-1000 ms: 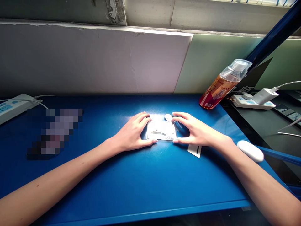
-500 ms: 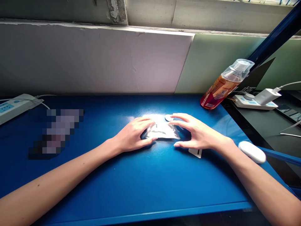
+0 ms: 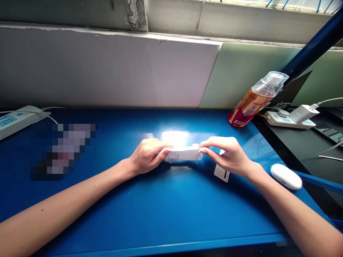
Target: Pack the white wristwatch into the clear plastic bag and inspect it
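Between my hands is a small clear plastic packet (image 3: 184, 155) with a white side that carries small print at its left. My left hand (image 3: 148, 154) pinches its left end between thumb and fingers. At the right end, my right hand (image 3: 227, 153) grips the packet's edge in a pinch. The packet seems raised slightly above the blue table (image 3: 166, 207), tilted towards me. Bright glare behind it washes out detail. A white card (image 3: 222, 174) with a dark slot lies partly hidden under my right hand.
A white rounded case (image 3: 286, 176) lies by my right forearm. A red-orange bottle with a clear cap (image 3: 252, 101) leans at the back right, near a power strip (image 3: 288, 119) with a charger. Another power strip (image 3: 18, 119) and a pixelated item (image 3: 66, 150) are at left.
Both hands have closed from a spread posture onto the packet's ends. The packet, which lay flat, is now tilted up with its printed white side showing. The view has shifted slightly.
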`<act>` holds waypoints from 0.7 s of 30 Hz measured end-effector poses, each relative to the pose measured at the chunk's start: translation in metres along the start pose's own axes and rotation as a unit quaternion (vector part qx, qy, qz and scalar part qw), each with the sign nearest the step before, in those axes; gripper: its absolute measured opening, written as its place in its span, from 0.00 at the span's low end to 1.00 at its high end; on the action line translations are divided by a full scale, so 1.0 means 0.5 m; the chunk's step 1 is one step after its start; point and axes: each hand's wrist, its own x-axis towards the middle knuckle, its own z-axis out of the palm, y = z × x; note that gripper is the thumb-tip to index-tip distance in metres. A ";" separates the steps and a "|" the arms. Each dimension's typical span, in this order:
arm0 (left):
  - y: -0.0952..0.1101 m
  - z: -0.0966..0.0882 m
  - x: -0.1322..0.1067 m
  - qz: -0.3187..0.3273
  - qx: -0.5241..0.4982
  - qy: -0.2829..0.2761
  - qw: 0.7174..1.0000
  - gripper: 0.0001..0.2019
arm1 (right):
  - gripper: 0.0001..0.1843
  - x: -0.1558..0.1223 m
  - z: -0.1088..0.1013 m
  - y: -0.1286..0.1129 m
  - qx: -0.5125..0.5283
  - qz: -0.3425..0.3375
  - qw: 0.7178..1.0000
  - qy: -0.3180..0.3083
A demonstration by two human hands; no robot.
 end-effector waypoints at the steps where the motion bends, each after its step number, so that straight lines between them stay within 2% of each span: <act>1: 0.001 0.001 0.000 -0.014 0.010 0.010 1.000 0.14 | 0.05 0.000 0.001 0.002 0.009 0.028 1.000 -0.002; 4: 0.007 0.001 0.006 -0.031 0.023 0.019 0.999 0.14 | 0.05 0.001 0.006 0.016 0.005 0.095 0.995 -0.008; 7: 0.013 -0.001 0.016 -0.031 0.031 -0.026 0.999 0.21 | 0.06 -0.002 0.012 0.031 -0.027 0.116 0.993 -0.016; 11: 0.015 -0.004 0.022 -0.045 0.042 -0.081 0.995 0.31 | 0.08 -0.008 0.019 0.045 -0.116 0.096 0.988 -0.022; 14: 0.013 -0.004 0.023 -0.061 0.038 -0.109 0.991 0.32 | 0.09 -0.009 0.020 0.047 -0.156 0.070 0.985 -0.032; 17: 0.011 -0.003 0.024 -0.083 0.029 -0.141 0.986 0.32 | 0.10 -0.008 0.015 0.044 -0.152 0.046 0.986 -0.041; 19: 0.010 -0.003 0.026 -0.086 0.025 -0.150 0.985 0.32 | 0.14 -0.008 0.011 0.041 -0.139 0.028 0.987 -0.070; 21: 0.010 -0.003 0.028 -0.083 0.023 -0.149 0.985 0.31 | 0.23 -0.007 0.008 0.038 -0.126 0.010 0.985 -0.114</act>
